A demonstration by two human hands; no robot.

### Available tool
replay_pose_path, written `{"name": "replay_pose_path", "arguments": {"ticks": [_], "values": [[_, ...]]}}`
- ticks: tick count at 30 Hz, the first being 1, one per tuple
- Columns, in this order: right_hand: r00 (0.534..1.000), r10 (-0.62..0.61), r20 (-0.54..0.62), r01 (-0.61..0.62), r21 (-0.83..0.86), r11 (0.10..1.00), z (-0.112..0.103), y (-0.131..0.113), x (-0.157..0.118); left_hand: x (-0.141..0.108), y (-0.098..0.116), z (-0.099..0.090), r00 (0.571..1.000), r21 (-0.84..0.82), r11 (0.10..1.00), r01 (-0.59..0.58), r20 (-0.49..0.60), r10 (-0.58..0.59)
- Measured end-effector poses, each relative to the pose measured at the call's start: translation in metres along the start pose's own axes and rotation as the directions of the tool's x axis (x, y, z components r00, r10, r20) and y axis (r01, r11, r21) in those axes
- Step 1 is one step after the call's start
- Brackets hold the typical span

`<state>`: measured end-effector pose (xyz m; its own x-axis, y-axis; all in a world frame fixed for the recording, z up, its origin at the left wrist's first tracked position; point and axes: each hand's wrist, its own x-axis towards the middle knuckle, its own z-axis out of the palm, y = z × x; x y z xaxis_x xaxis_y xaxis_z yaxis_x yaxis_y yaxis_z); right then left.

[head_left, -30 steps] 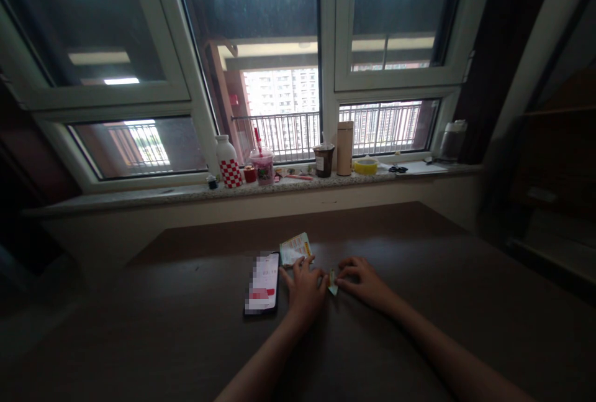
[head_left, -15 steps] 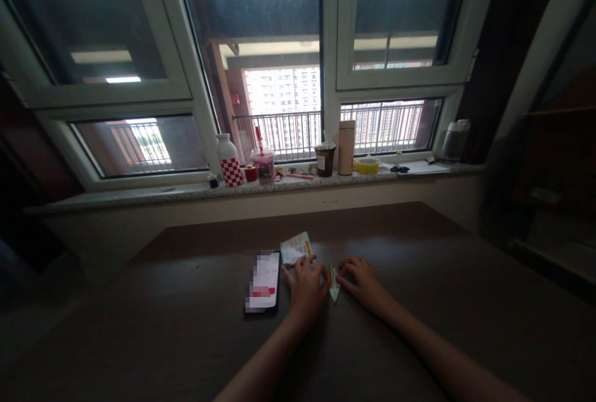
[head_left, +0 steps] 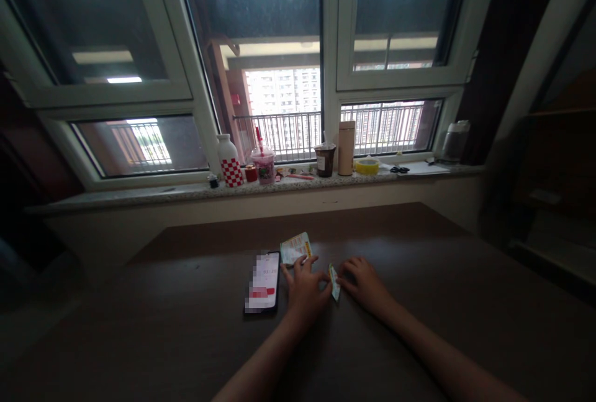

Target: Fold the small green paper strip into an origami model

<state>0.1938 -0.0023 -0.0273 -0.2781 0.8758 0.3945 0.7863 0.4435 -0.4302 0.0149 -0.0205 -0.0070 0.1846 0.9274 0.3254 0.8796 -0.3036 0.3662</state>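
Note:
A small folded paper piece point(head_left: 334, 283), pale with a yellow strip and a pointed lower end, stands between my two hands on the dark table. My left hand point(head_left: 305, 287) pinches its left edge with thumb and index finger, while the other fingers spread toward a printed paper point(head_left: 295, 247). From the right, my right hand point(head_left: 362, 279) grips the folded piece's other edge between curled fingers. Left of my left hand lies a phone point(head_left: 263, 283) with a lit, partly blurred screen.
The brown table point(head_left: 186, 340) ends before a stone windowsill point(head_left: 186, 194). Along the sill stand a checkered bottle point(head_left: 231, 163), a pink cup point(head_left: 264, 166), a dark cup point(head_left: 325, 159), a tan flask point(head_left: 346, 148), yellow tape point(head_left: 367, 167) and scissors point(head_left: 400, 169).
The folded paper piece has tilted slightly between my fingers. My left thumb and index finger have shifted a little to the right; my right hand is nearly unmoved.

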Motion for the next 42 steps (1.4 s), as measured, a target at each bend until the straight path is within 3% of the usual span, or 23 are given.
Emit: {"name": "replay_pose_path", "arguments": {"ticks": [17, 28, 42], "values": [[0.999, -0.015, -0.035, 0.015, -0.02, 1.0, -0.001, -0.009, -0.001, -0.003, -0.002, 0.0, 0.992, 0.049, 0.993, -0.103, -0.065, 0.106], [1.0, -0.019, -0.021, 0.019, 0.031, 0.999, 0.002, -0.001, 0.0, -0.001, -0.002, -0.001, 0.998, 0.084, 0.995, -0.06, 0.014, 0.059], [0.968, 0.251, -0.025, -0.246, 0.113, 0.962, 0.007, -0.007, 0.005, -0.001, -0.005, -0.001, 1.0, 0.128, 0.992, -0.011, 0.014, 0.009]]}}
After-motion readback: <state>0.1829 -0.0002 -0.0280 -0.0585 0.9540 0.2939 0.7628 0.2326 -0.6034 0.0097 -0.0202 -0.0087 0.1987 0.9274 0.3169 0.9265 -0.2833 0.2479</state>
